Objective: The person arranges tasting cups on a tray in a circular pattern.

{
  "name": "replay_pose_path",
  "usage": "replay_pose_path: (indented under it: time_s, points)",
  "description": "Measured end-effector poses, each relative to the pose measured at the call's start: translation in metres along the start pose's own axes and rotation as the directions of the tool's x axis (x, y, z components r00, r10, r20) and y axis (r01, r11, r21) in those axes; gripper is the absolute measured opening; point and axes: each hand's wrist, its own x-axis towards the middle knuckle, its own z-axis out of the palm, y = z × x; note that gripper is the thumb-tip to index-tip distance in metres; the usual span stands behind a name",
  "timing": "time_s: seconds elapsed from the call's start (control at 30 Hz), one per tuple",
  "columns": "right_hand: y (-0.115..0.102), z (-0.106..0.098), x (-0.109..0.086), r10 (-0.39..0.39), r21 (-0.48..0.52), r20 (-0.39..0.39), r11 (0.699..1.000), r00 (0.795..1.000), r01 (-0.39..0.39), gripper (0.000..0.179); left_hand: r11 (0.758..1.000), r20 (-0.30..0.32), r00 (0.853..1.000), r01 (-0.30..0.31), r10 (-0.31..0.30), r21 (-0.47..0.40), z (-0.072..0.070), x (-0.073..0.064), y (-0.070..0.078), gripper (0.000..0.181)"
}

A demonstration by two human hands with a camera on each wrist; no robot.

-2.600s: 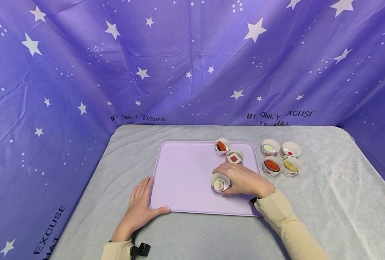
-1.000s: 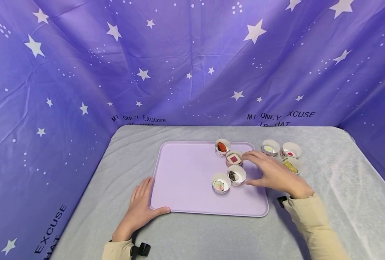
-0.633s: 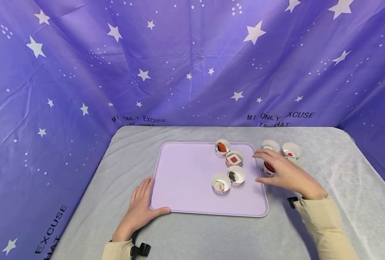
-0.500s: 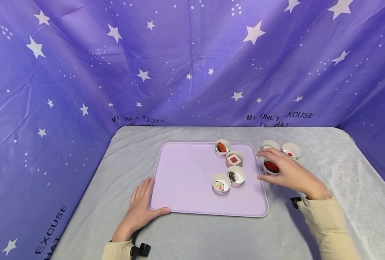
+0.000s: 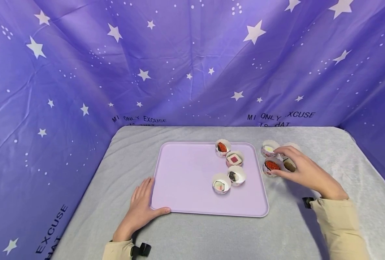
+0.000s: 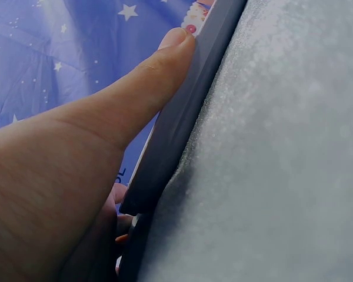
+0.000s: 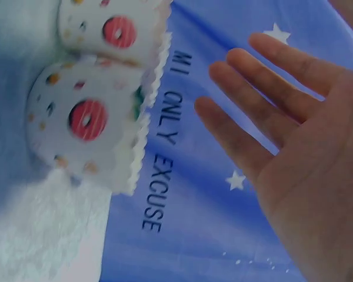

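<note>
My left hand (image 5: 140,206) rests at the front left corner of a lilac tray (image 5: 186,180), fingers along its left edge and thumb (image 6: 170,50) on the front rim. Over a cluster of paper cups right of the tray, my right hand (image 5: 306,171) is held with fingers apart, holding nothing. Under it is a cup with brownish-yellow food (image 5: 289,165), partly hidden. Beside that stand a cup of red-topped sushi (image 5: 272,167) and a cup with a white and yellow piece (image 5: 269,148). The back right cup (image 5: 293,145) is mostly covered. In the right wrist view, a doughnut-print cup (image 7: 82,123) stands apart from the fingers.
On the tray's right half stand several cups: red-topped sushi (image 5: 222,147), a white piece with a red square (image 5: 234,159), a dark and white piece (image 5: 234,176) and a pale roll (image 5: 220,185). A grey cloth (image 5: 212,234) covers the table; a purple star curtain (image 5: 192,72) surrounds it.
A cup with a dark and white piece was set on the tray beside the pale roll. My right hand released it and moved right over the cluster. My left hand has stayed put.
</note>
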Motion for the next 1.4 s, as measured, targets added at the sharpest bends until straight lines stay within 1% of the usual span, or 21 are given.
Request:
replay_pose_path:
  time_s: [0.13, 0.27, 0.33, 0.5, 0.7, 1.0, 1.23, 1.4]
  points:
    - [0.009, -0.005, -0.003, -0.026, -0.001, -0.02, 1.0, 0.999, 0.026, 0.056, 1.0, -0.007, 1.0, -0.008, 0.008, 0.002, 0.0, 0.002, 0.001, 0.124]
    - [0.015, -0.007, -0.007, -0.006, 0.007, -0.036, 1.0, 0.999, 0.006, 0.056, 1.0, -0.009, 1.0, -0.011, 0.011, -0.001, 0.0, 0.002, 0.001, 0.124]
    - [0.018, -0.008, -0.009, -0.002, -0.008, -0.041, 1.0, 0.999, 0.001, 0.057, 1.0, -0.007, 1.0, -0.009, 0.009, -0.002, -0.001, 0.001, 0.002, 0.124]
    - [0.027, -0.008, -0.013, 0.055, -0.009, -0.04, 0.998, 0.998, -0.056, 0.057, 1.0, -0.004, 1.0, -0.004, 0.004, -0.001, -0.001, -0.001, 0.002, 0.124]
    - [0.036, -0.013, -0.018, 0.124, 0.038, -0.018, 0.992, 0.992, -0.124, 0.059, 1.0, -0.006, 1.0, -0.003, 0.003, -0.001, -0.001, 0.0, 0.001, 0.124]
    - [0.049, -0.011, -0.026, 0.153, 0.013, -0.018, 0.988, 0.988, -0.152, 0.06, 1.0, -0.001, 1.0, -0.002, 0.002, 0.001, 0.0, -0.001, 0.0, 0.125]
    - [0.058, -0.008, -0.029, 0.202, 0.018, 0.009, 0.979, 0.979, -0.202, 0.064, 1.0, 0.001, 1.0, 0.0, 0.0, 0.001, 0.0, 0.0, -0.001, 0.125]
    - [0.062, -0.007, -0.03, 0.21, 0.025, 0.004, 0.977, 0.978, -0.21, 0.064, 1.0, -0.004, 1.0, -0.003, 0.003, 0.0, 0.0, -0.001, -0.001, 0.124]
